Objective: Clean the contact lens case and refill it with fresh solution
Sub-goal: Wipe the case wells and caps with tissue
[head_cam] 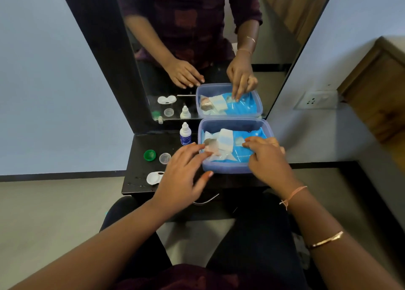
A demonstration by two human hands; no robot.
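At centre frame, left hand [183, 169] is hovering with fingers spread, holding nothing, over the blue box [225, 170] rim. Right hand [266, 160] is reaching inside onto a blue packet [241, 156]; whether it is gripping, I cannot tell. The lens case [154, 177] is lying just left of the left hand, untouched.

Rested left hand [184, 169], fingers spread, on the near left rim of a blue box [228, 169]. Touched a blue packet [247, 153] inside with right hand [266, 160]. Had 1 solution bottle [185, 134], 1 green cap [149, 155], 1 clear cap [165, 158] and 1 white lens case [154, 177] left of the box on a black shelf [140, 143], below a mirror [274, 55].
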